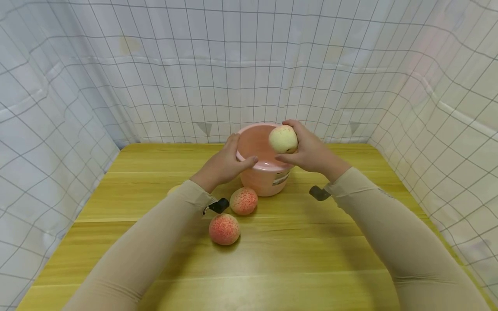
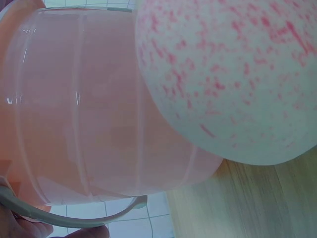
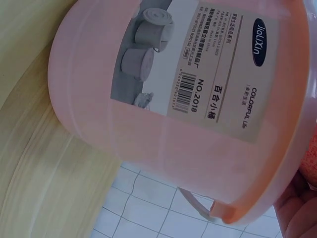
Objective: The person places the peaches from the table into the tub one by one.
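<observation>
A pink plastic bucket (image 1: 258, 183) stands upright on the table, a paper label (image 3: 198, 64) on its side. My left hand (image 1: 223, 164) grips its left rim, thumb over the near edge; in the left wrist view fingertips show by the grey handle (image 2: 74, 218). Over the right part of the bucket's mouth, my right hand (image 1: 309, 149) holds a pale peach (image 1: 283, 139), whose reddish side (image 3: 311, 161) shows at the right wrist view's edge. A red-speckled peach (image 1: 244, 201) sits just in front of the bucket, and a redder peach (image 1: 224, 229) lies closer to me.
Part of a yellowish thing (image 1: 173, 189) peeks out from behind my left forearm. The wooden table (image 1: 311, 268) ends at a white grid-patterned curtain (image 1: 249, 77), which also runs along both sides. A small black device (image 1: 320, 193) hangs under my right wrist.
</observation>
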The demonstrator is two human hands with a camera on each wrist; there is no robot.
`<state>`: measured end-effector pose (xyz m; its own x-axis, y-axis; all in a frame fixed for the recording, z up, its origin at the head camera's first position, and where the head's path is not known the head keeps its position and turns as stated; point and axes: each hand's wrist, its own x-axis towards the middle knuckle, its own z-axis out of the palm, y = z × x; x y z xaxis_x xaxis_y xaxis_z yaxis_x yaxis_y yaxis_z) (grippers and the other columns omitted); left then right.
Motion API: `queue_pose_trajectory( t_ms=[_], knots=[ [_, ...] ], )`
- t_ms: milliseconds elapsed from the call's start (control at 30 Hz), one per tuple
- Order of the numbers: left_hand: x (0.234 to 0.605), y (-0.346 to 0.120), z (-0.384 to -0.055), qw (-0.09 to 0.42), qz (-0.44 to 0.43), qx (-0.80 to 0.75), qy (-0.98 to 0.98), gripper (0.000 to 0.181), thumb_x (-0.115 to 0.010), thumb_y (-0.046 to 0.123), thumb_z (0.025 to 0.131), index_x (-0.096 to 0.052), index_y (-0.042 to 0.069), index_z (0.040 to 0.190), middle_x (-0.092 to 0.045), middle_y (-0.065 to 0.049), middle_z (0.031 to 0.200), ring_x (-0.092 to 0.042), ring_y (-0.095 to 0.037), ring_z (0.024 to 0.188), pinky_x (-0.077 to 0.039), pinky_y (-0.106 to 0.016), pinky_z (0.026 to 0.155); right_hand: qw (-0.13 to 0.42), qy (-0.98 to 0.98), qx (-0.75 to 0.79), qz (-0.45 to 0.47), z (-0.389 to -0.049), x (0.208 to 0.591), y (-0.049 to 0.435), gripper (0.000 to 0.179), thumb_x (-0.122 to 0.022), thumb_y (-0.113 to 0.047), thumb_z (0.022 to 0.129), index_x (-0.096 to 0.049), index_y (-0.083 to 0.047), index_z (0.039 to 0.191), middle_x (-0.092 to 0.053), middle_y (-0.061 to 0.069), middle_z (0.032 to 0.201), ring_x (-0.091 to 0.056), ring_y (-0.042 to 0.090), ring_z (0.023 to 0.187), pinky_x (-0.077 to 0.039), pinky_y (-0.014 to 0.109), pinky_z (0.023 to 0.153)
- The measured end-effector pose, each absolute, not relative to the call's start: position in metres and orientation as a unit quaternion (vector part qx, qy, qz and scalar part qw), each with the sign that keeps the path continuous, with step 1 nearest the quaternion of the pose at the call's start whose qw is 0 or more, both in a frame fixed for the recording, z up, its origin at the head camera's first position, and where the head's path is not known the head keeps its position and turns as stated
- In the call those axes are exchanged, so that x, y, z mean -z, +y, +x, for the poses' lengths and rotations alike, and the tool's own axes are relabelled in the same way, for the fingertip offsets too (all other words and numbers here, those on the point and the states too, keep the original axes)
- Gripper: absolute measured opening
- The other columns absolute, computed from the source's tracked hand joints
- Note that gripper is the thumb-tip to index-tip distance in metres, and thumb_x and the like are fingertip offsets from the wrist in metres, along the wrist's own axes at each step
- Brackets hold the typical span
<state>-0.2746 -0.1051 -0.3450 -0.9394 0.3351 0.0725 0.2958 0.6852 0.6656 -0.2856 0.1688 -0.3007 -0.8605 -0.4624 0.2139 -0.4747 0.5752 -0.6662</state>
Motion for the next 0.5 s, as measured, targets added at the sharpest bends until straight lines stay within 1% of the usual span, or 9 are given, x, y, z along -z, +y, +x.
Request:
queue_pose_trajectory(
  t_ms=[200, 500],
  knots=[
    [0.3445, -0.1046, -0.2742, 0.027, 0.172, -0.356, 0.918, 0.114, -0.058, 0.075, 0.093, -0.002, 0.014, 0.171, -0.009, -0.007, 0.179, -0.036, -0.038, 0.156, -0.037, -0.060, 0.123, 0.004, -0.888, -0.376, 0.264, -0.2867, 0.3027, 0.1667, 0.091, -0.088, -0.021, 0.087, -0.032, -0.011, 0.158, -0.054, 0.012, 0.146, -0.063, 0.030, 0.119, -0.056, 0.053, 0.100],
    [0.3459, -0.1047, -0.2764, 0.029, 0.166, -0.353, 0.920, 0.114, -0.057, 0.077, 0.092, -0.001, 0.015, 0.171, -0.006, -0.007, 0.179, -0.032, -0.039, 0.158, -0.035, -0.061, 0.123, 0.000, -0.885, -0.380, 0.270, -0.2866, 0.3032, 0.1636, 0.091, -0.088, -0.019, 0.087, -0.032, -0.008, 0.158, -0.053, 0.014, 0.147, -0.062, 0.031, 0.122, -0.054, 0.054, 0.103]
  ],
)
